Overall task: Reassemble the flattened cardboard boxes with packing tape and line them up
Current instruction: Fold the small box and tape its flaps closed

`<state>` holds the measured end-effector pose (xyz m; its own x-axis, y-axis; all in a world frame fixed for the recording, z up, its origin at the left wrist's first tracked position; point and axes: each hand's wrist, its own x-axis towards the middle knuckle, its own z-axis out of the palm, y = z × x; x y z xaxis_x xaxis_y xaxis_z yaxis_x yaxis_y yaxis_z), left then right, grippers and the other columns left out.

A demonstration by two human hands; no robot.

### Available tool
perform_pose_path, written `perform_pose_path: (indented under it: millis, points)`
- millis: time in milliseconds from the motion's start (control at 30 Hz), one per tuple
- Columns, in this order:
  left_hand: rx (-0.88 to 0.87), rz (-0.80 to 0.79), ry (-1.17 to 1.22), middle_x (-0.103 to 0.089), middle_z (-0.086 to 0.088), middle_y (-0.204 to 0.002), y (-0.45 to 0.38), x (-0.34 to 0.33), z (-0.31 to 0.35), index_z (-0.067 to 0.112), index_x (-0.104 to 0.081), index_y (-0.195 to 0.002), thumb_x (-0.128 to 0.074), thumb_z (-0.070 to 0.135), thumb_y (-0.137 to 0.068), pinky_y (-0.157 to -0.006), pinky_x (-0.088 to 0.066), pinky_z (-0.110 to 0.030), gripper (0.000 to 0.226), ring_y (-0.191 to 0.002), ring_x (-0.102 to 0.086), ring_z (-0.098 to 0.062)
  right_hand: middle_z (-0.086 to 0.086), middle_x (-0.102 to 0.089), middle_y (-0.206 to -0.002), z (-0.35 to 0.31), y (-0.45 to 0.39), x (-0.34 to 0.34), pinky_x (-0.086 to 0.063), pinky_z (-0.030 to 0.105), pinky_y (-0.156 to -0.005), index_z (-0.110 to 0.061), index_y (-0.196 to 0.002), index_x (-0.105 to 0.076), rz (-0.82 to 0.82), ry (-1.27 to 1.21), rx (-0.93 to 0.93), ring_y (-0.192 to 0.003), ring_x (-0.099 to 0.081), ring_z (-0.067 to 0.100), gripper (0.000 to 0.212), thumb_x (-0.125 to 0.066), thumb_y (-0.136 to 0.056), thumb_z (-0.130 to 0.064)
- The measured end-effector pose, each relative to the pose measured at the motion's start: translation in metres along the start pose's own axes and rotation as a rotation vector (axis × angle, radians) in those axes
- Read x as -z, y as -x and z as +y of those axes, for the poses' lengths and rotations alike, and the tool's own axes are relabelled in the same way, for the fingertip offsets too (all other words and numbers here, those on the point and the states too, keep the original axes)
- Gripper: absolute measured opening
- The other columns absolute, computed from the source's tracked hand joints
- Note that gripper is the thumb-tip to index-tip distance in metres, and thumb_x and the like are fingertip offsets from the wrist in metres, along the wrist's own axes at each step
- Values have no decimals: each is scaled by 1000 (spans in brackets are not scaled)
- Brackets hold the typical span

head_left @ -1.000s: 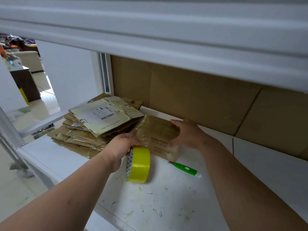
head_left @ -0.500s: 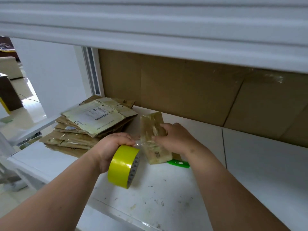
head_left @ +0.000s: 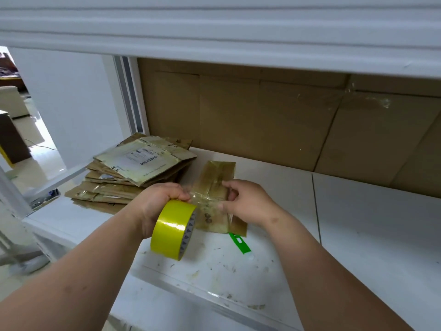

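My left hand [head_left: 157, 204] grips a yellow roll of packing tape [head_left: 173, 229] held on edge just above the white shelf [head_left: 370, 235]. A clear strip of tape runs from the roll across a small brown cardboard box [head_left: 214, 185] that stands in the middle of the shelf. My right hand [head_left: 248, 201] holds the box's right side, thumb and fingers pinching where the tape lies on it. A stack of flattened cardboard boxes [head_left: 133, 173] lies at the left end of the shelf, the top one bearing a white shipping label.
A green box cutter [head_left: 239, 243] lies on the shelf just in front of the box, partly under it. Brown cardboard sheets [head_left: 274, 120] line the back wall. A white shelf board [head_left: 214, 32] hangs low overhead. The shelf's front edge is near my forearms.
The box has been turned from broad side to narrow side facing me. My left hand lifted the tape roll and drew a strip over the box. My right hand shifted onto the tape.
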<state>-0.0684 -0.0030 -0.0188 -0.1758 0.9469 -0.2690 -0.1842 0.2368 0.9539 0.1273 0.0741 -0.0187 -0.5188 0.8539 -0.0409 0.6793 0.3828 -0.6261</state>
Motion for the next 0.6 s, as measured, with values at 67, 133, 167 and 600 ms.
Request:
perform_pose_path:
  millis: [67, 133, 167, 600]
  points:
    - [-19, 17, 9, -61, -10, -87, 3, -3, -3, 4, -57, -67, -56, -4, -84, -58, -49, -29, 19, -71, -63, -25, -4, -61, -103, 7, 3, 0, -48, 22, -77, -32, -148, -40, -16, -79, 13, -92, -61, 12, 71, -72, -85, -32]
    - [-71, 66, -5, -65, -2, -101, 5, -4, -2, 5, -62, -69, -59, -3, -86, -76, -53, -38, 19, -81, -67, -16, -4, -65, -99, 10, 6, 4, -48, 22, -77, -32, -146, -44, 26, -157, 9, -91, -62, 11, 65, -67, -86, -23]
    - [-102, 94, -15, -64, 1, -113, 5, -3, -1, 5, -66, -69, -62, -1, -85, -90, -50, -44, 17, -95, -67, -18, -5, -65, -93, 10, 8, 6, -47, 19, -71, -32, -142, -49, 78, -199, 3, -86, -62, 9, 59, -62, -86, -18]
    - [-248, 224, 140, -70, -9, -75, 21, -22, 29, 10, -73, -76, -65, 9, -88, -75, -44, -39, 15, -74, -59, -29, -12, -69, -78, -26, 30, 11, -48, 19, -73, -23, -83, -73, 68, -620, 230, -76, -63, 1, 29, -61, -83, -50]
